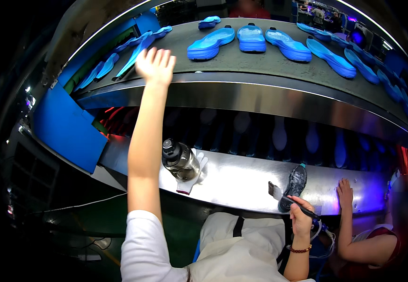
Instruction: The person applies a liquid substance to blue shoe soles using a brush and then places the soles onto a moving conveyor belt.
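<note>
On the upper belt [241,61], left side: left hand [156,66], arm fully extended, fingers spread apart, slightly blurred. Just beside it, a slim blue sole [136,54], lying aslant; whether hand and sole touch cannot be told.

Over the lower shelf [232,181], right of centre: right hand [301,218], fingers and thumb closed around the handle of a black tool [304,209]; beaded bracelet [300,249] at the wrist. Tool reaches to the near end of a dark sole [297,179], which lies lengthwise on the shelf, teal at its far tip; exact contact between the two unclear. Pale cables [315,230] near the tool's rear end.

Beside the dark sole, to its left: one small grey plate [274,190], flat on the shelf.

Shelf, left part: one bottle [182,162], clear body, black cap; a white glove [188,186] with dark red cuff, partly under it.

Belt, middle: three blue soles [252,38], side by side, well apart from the left hand. Further blue soles along both ends.

Below the belt, behind the shelf: a row of soles [279,134] in shadow, detail too dark to tell.

Shelf, right: a co-worker's hand [345,192], resting near the edge.
</note>
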`<state>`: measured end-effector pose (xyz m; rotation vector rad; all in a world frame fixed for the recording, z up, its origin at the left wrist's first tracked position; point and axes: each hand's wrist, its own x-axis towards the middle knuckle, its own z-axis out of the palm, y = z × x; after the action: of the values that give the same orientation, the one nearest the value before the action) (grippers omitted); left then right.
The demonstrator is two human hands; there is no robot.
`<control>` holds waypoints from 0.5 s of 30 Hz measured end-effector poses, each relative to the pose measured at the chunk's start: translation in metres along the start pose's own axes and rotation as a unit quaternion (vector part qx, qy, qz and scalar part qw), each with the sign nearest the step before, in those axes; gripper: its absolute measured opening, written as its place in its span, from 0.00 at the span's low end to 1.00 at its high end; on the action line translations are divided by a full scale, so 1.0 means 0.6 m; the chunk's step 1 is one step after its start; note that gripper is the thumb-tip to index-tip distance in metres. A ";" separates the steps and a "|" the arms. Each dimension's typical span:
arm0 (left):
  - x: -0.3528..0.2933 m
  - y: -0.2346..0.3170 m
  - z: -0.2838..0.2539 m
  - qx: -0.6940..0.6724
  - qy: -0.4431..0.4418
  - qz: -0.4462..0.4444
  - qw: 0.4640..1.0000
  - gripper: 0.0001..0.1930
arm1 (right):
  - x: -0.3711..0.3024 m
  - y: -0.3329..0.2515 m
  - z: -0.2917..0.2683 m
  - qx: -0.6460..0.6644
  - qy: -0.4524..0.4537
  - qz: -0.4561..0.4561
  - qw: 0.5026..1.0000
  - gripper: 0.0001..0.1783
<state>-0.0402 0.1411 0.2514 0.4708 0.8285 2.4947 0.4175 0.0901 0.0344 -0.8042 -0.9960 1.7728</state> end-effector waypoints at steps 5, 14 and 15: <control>0.059 -0.109 -0.004 0.708 -0.133 0.305 0.623 0.36 | -0.007 0.003 -0.008 -0.025 0.040 0.007 0.999 0.14; -0.065 -0.072 -0.025 0.602 -0.203 0.512 0.579 0.16 | 0.007 0.003 -0.063 0.157 0.073 0.007 0.985 0.14; -0.081 -0.052 -0.055 0.485 -0.177 0.452 0.728 0.12 | 0.008 0.000 -0.059 0.163 0.075 0.006 0.984 0.14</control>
<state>-0.0044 0.1223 0.1983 2.0485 2.0743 2.2606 0.4457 0.1048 0.0178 -0.7223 -0.5824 1.7957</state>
